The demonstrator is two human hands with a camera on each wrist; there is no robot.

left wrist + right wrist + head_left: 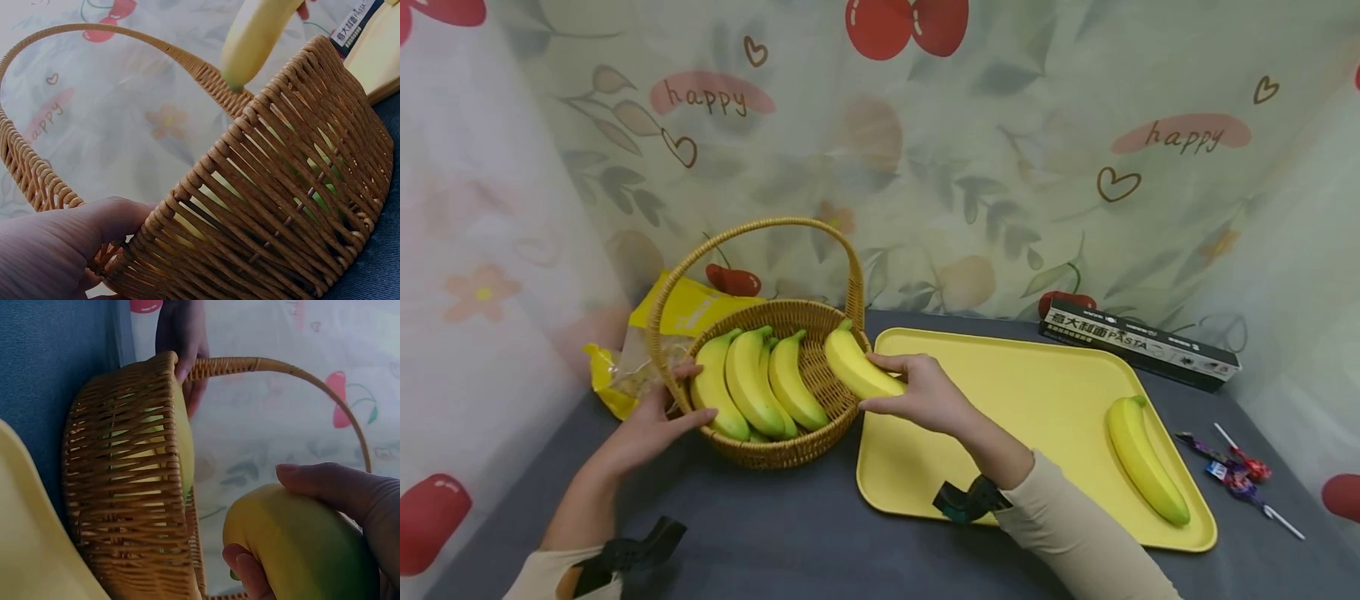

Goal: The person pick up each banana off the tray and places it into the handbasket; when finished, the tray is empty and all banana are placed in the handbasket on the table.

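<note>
My right hand [931, 395] pinches a yellow banana [854, 367] between thumb and fingers, over the right rim of a wicker basket [784, 455]. The right wrist view shows this held banana [281, 537] close up, its near end greenish. At the basket's left side, my left hand [649, 423] grips the rim near the foot of the handle, its thumb [119, 215] laid over the edge. Several bananas [747, 379] lie side by side inside the basket, partly hidden behind the weave in both wrist views. One more banana [1144, 460] rests on the right part of a yellow tray [985, 392].
A tall arched handle [767, 223] rises over the basket. Behind it on the left leans a yellow and clear bag [647, 350]. A black pasta box [1138, 343] lies behind the tray, and wrapped lollipops [1236, 475] lie to its right. Printed curtains surround the grey tabletop [760, 533].
</note>
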